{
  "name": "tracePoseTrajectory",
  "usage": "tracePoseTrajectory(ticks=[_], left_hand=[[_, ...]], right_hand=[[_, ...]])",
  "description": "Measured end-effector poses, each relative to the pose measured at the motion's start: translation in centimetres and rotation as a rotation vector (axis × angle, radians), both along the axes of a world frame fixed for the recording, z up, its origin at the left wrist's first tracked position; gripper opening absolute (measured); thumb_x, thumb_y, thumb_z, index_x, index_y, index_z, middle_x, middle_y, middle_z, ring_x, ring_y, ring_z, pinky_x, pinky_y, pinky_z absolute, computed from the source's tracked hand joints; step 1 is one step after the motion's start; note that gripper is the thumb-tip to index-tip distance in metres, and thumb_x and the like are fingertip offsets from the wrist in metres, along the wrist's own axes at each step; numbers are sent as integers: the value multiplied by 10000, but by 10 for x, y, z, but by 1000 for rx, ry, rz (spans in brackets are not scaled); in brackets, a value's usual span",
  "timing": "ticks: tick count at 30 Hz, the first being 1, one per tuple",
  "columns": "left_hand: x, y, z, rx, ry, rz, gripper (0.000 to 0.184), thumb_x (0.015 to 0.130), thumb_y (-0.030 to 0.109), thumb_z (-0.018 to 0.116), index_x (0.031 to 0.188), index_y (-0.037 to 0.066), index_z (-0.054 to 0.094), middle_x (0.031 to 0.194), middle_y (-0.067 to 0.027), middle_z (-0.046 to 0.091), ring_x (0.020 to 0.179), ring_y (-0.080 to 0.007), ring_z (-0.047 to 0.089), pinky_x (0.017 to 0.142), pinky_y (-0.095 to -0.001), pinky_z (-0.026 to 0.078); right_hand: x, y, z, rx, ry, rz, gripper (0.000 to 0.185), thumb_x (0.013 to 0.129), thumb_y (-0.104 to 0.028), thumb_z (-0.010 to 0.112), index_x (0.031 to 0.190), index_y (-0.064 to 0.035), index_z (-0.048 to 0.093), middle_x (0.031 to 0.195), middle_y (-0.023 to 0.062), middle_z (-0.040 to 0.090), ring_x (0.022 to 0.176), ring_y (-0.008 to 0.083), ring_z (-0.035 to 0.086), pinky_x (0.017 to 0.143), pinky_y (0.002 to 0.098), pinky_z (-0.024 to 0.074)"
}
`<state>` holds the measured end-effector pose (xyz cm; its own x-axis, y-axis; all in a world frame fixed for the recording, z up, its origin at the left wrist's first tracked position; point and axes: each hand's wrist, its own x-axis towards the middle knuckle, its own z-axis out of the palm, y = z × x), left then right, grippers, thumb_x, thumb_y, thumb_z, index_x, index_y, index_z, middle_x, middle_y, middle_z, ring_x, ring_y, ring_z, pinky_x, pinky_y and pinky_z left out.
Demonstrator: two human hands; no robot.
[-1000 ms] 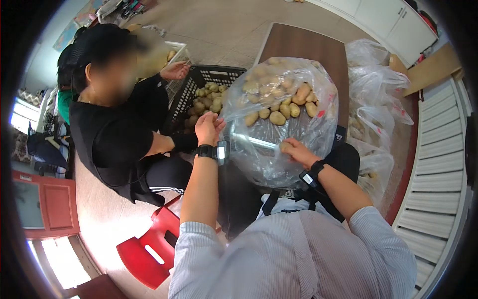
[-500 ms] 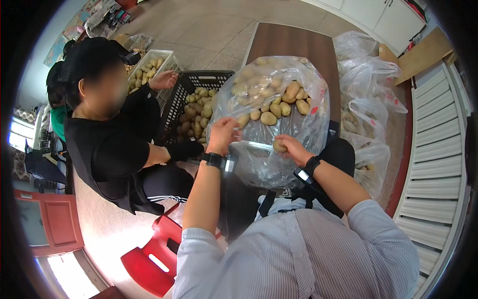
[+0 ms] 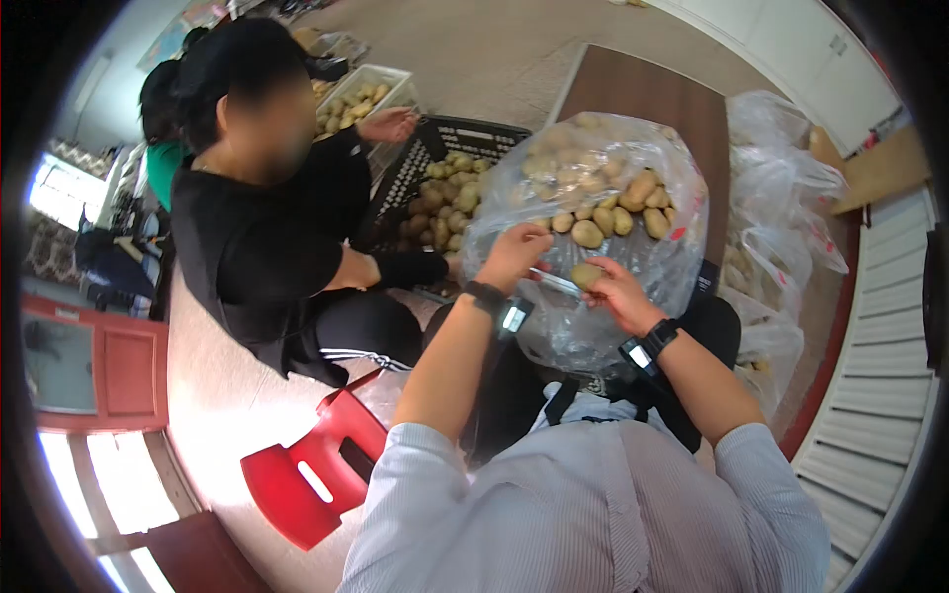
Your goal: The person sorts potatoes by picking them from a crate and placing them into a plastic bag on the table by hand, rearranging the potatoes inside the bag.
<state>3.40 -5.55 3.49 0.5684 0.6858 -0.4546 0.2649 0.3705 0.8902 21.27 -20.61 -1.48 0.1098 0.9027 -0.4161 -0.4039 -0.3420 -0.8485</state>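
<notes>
A potato [image 3: 585, 276] sits in the fingers of my right hand [image 3: 625, 296], which is closed round it above the near part of a large clear plastic bag [image 3: 633, 265]. My left hand [image 3: 514, 255] is at the left side of the bag with its fingers curled. Whether it pinches the plastic film or something small I cannot make out. Beyond both hands, several loose potatoes [image 3: 587, 233] lie in the bag, the farther ones seen through the film. The bag rests on a dark wooden table [image 3: 643, 84].
At left sits a co-worker [image 3: 267, 227] in black, one hand [image 3: 388, 125] raised. Between us stands a black crate [image 3: 474, 131] of potatoes, with a white crate [image 3: 400, 84] behind it. Filled plastic bags [image 3: 781, 188] line the right side. A red chair [image 3: 331, 460] stands at lower left.
My view has swung left, so the scene sits farther right. My right hand has raised the potato slightly and turned it. My left hand stays near the bag's left side.
</notes>
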Motion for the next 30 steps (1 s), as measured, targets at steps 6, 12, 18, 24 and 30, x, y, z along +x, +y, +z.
tracePoseTrajectory(ticks=[6, 12, 18, 24, 30], left_hand=[[2, -3, 12, -36, 42, -135, 457, 906, 402, 630, 1211, 68, 566, 1067, -87, 617, 732, -193, 630, 613, -325, 509], [-1, 1, 7, -126, -39, -237, 445, 911, 420, 643, 1165, 59, 582, 948, -44, 636, 734, -149, 602, 606, -283, 488], [-4, 5, 6, -174, -143, -175, 424, 921, 382, 649, 1153, 36, 568, 932, -38, 622, 722, -146, 588, 597, -283, 496], [-10, 21, -8, -232, -362, 234, 426, 923, 363, 650, 1164, 29, 541, 1040, -86, 603, 762, -190, 613, 625, -305, 537], [-30, 54, -33, -303, -532, 623, 367, 960, 318, 582, 1200, 45, 532, 1078, -109, 595, 843, -272, 590, 694, -383, 535]], right_hand=[[-19, 21, 29, -4, 98, 9, 411, 954, -216, 608, 1279, 0, 479, 1007, 80, 614, 772, 157, 630, 657, 284, 514], [-21, 45, 34, -31, -144, 107, 391, 1011, -426, 474, 1083, -58, 586, 939, 53, 616, 686, 100, 562, 599, 250, 455], [-20, 53, 34, 44, -239, 115, 395, 1018, -421, 453, 1092, -56, 586, 821, 25, 619, 674, 84, 539, 595, 241, 433], [11, 47, -18, 63, -741, 118, 383, 941, -309, 588, 1158, 6, 567, 949, 149, 651, 827, 259, 635, 738, 349, 506], [32, 32, -35, 174, -1311, 100, 431, 837, -186, 648, 1211, -2, 536, 1191, 229, 563, 1057, 412, 581, 922, 461, 462]])
